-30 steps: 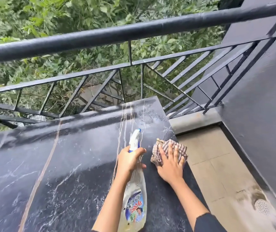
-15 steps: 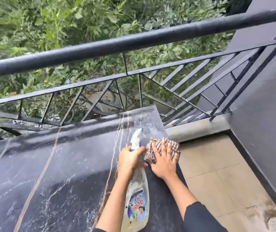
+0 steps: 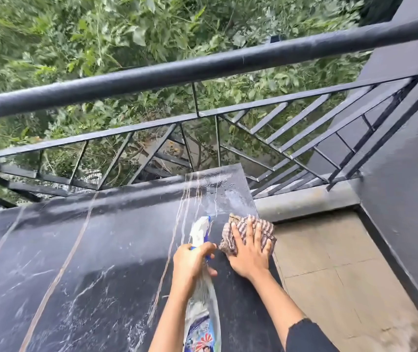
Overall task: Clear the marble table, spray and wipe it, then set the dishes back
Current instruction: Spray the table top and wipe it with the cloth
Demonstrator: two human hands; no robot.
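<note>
The black marble table point(image 3: 81, 262) with white veins fills the lower left; its far right corner is wet with droplets. My left hand point(image 3: 190, 260) grips the neck of a clear spray bottle point(image 3: 203, 318) with a white and blue nozzle that points away from me. My right hand point(image 3: 249, 252) presses flat, fingers spread, on a crumpled striped cloth point(image 3: 258, 224) at the table's right edge, just beside the nozzle. No dishes are in view.
A black metal railing point(image 3: 203, 69) runs along the table's far side, with green foliage beyond. A dark wall point(image 3: 405, 199) stands on the right, above a tiled balcony floor point(image 3: 329, 262) and a concrete ledge point(image 3: 304, 199).
My right hand has slid the cloth back and forth at the table's right edge. The left hand keeps hold of the bottle. My view has tilted down slightly.
</note>
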